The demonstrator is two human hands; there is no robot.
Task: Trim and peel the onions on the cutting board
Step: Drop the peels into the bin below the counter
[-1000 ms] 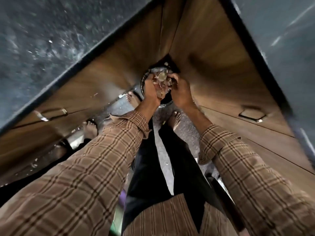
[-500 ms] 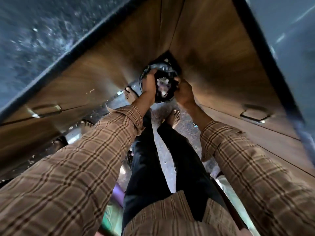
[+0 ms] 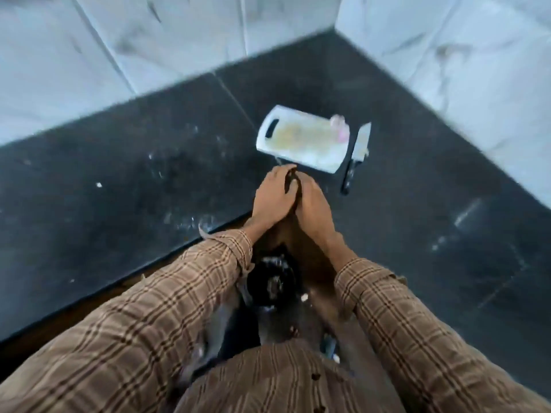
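1. A white cutting board (image 3: pixel 301 141) is lying flat on the dark countertop in the upper middle of the frame, turned at an angle, with its handle slot pointing toward the upper left and a yellowish stain spreading over its middle.
2. A pale pink onion (image 3: pixel 340 129), blurred, is sitting on the board's far right end, near its edge.
3. A knife (image 3: pixel 357 153) is lying just right of the board, blade pointing up the frame, dark handle toward the bottom.
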